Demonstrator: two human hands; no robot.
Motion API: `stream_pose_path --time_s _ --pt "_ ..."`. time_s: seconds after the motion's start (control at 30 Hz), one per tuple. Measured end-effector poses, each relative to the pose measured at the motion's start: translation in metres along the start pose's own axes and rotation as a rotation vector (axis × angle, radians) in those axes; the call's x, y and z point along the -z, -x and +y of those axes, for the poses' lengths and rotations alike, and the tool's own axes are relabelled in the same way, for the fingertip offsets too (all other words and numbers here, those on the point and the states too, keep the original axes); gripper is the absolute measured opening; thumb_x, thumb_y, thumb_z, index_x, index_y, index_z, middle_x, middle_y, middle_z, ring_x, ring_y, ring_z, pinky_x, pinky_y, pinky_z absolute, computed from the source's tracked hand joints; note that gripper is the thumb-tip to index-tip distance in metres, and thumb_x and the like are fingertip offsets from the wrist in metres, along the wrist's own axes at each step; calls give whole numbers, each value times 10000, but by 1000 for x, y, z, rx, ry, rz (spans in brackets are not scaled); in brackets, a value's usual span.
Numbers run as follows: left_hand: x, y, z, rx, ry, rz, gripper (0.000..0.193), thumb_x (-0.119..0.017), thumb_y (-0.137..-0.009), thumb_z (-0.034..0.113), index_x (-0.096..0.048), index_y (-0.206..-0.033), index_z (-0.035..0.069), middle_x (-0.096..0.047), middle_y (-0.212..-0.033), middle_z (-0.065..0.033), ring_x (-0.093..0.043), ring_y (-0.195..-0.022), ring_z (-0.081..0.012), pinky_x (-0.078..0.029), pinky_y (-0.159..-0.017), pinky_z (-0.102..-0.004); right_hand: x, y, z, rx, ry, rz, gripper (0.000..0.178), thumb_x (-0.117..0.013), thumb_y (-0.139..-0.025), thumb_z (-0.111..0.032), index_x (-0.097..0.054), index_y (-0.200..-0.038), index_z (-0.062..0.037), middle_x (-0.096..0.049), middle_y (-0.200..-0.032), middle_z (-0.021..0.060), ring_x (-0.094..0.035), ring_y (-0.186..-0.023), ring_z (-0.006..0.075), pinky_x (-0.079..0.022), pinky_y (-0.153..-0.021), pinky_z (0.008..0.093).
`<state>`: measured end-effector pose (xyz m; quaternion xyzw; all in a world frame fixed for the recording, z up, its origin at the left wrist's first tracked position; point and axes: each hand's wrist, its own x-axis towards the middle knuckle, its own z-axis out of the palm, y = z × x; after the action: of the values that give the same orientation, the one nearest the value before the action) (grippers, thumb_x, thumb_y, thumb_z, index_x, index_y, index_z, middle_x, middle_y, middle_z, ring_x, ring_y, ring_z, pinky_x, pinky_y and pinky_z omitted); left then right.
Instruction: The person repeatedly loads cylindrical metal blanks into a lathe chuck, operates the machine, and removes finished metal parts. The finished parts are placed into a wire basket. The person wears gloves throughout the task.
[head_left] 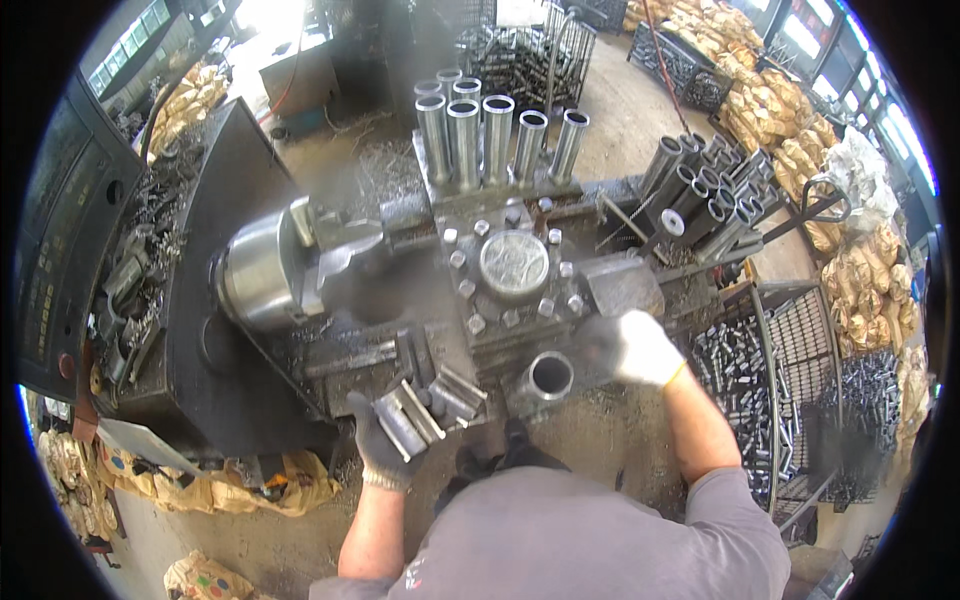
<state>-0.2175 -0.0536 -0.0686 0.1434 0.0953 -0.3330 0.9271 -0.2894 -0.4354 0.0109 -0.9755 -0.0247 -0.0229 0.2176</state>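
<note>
My left hand [378, 442], in a grey-coated glove, grips a curved metal half-sleeve [404, 424] at the front of the lathe. Another split metal half-sleeve [458, 396] lies just to its right. My right hand [638, 348], in a white glove with a dark front, is at the right side of the carriage; its fingers are blurred, so their grip is unclear. Between my hands an open-topped metal tube [550, 376] stands upright. Behind it is the tool post [514, 264] with its round cap and ring of square-headed bolts. The chuck [262, 272] is at the left.
Several upright metal tubes [498, 140] stand behind the tool post. More tubes [715, 185] lean in a cluster at the right. A wire crate [805, 345] and heaps of small metal parts [745, 385] lie beyond my right arm. The headstock [225, 190] blocks the left.
</note>
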Motion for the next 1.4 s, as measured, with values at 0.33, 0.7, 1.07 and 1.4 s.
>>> stream_pose_path --time_s 0.33,0.7,1.07,1.4 --pt "-61 -20 9 -277 -558 17 1031 -766 -883 711 -393 -1597 67 -733 -1073 -132 -783 -892 -300 -686 -766 -448 71 -318 82 -177 201 357 635 -704 -898 -575 -695 -1355 -134 -779 -1145 236 -749 -1088 412 -580 -974 506" --pt "-150 2 77 -1510 -2147 -10 770 -837 -956 274 -428 -1556 19 -710 -1218 -142 -749 -1050 -238 -651 -849 -350 110 -117 -271 759 -17 197 318 -748 -918 -286 -735 -1144 -63 -721 -745 156 -744 -674 327 -578 -579 414" --pt "32 18 60 -123 -459 182 697 -667 -945 752 -685 -1135 82 -750 -985 -112 -760 -860 -256 -659 -758 -408 -169 -49 -136 -74 -164 12 331 -678 -969 -287 -690 -1154 -12 -765 -914 210 -759 -769 334 -595 -628 428" --pt "-27 -2 -1 -37 -408 -237 929 -488 -1040 745 -395 -1639 41 -515 -1603 -131 -503 -1469 -305 -360 -1263 -454 -114 -28 -179 -496 -915 -161 786 -906 -759 -381 -633 -1370 32 -763 -1161 217 -754 -1003 263 -601 -910 387"
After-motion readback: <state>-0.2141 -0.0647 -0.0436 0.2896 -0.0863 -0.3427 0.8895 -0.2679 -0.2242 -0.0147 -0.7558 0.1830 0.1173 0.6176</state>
